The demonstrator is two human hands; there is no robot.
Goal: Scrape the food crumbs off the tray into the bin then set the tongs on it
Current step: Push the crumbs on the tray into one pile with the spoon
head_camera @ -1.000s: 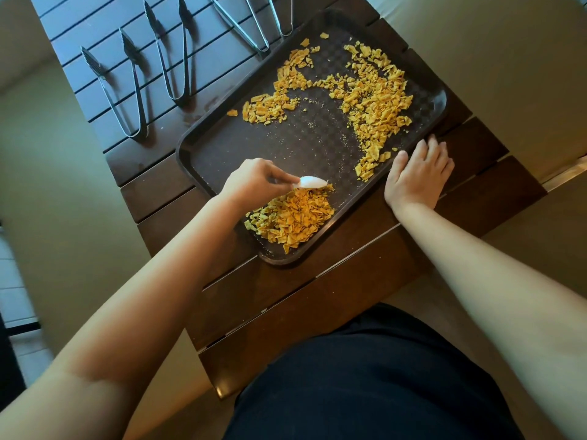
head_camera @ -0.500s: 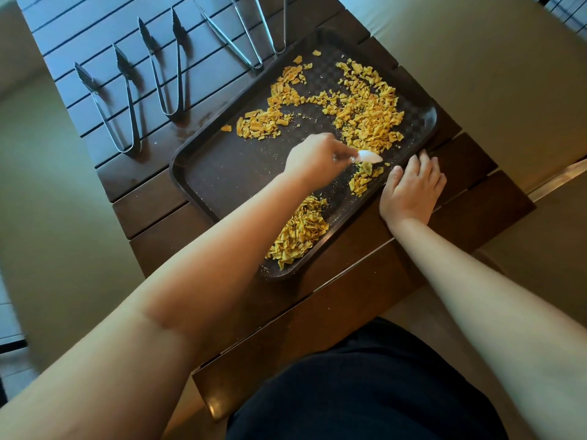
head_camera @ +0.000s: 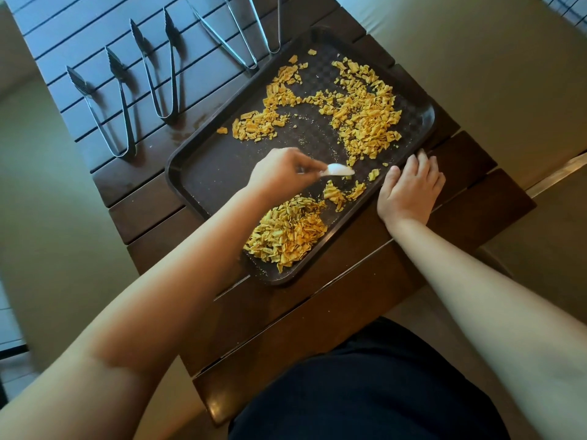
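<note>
A dark brown tray (head_camera: 203, 173) lies at an angle on the slatted wooden table. Yellow food crumbs are spread over it: a near pile (head_camera: 286, 233) at its front corner, a wide patch (head_camera: 365, 119) at the far right and a smaller patch (head_camera: 260, 122) in the middle. My left hand (head_camera: 279, 176) holds a small white scraper (head_camera: 338, 170) over the tray, its tip just above a few loose crumbs (head_camera: 341, 193). My right hand (head_camera: 409, 188) rests flat on the tray's right rim. Metal tongs (head_camera: 104, 112) lie on the table beyond the tray.
Two more pairs of tongs (head_camera: 162, 68) (head_camera: 241, 30) lie side by side along the far slats of the table (head_camera: 317, 300). Pale floor shows on both sides of the narrow table. No bin is in view. My dark clothing fills the bottom centre.
My left hand carried the scraper from the near pile to the right-hand patch, then dragged a few crumbs back toward the near pile. The right hand stayed on the rim.
</note>
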